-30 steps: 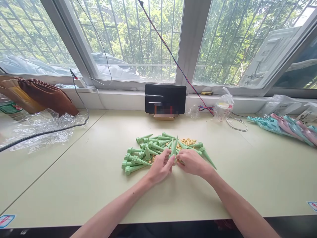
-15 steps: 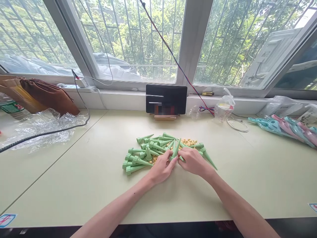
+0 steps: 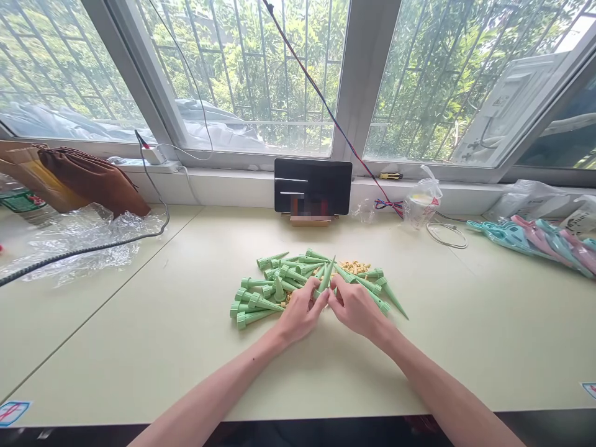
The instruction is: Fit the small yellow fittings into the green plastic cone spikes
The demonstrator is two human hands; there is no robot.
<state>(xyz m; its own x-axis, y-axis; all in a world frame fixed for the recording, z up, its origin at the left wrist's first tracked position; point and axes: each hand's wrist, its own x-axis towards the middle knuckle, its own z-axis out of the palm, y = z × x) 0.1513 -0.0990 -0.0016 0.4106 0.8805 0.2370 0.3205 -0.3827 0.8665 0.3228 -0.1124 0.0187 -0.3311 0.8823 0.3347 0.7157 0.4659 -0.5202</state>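
My left hand (image 3: 298, 315) is closed around a green plastic plant-watering spike (image 3: 328, 275), its point tilted up and away from me. Close against the lower part of that spike, my right hand (image 3: 357, 308) has thumb and fingers pinched together; whatever is between them is too small or hidden to make out. More green spikes (image 3: 261, 302) lie in a loose heap left of and behind my hands. Several others, such as one long spike (image 3: 395, 299), lie by my right hand. Small yellow plastic pieces (image 3: 356, 267) are scattered behind my right hand and partly under the heap.
A dark tablet (image 3: 313, 186) stands at the back of the pale table (image 3: 186, 347). To the left are crinkled clear plastic (image 3: 102, 239), a black cable (image 3: 93, 249) and a brown bag (image 3: 88, 177). A bagged cup (image 3: 421, 205) and teal-and-pink items (image 3: 535, 241) sit at the right.
My right hand has shifted slightly left and toward me, closer to the spike's base, uncovering green spikes beside it. The held spike has moved a little up and left.
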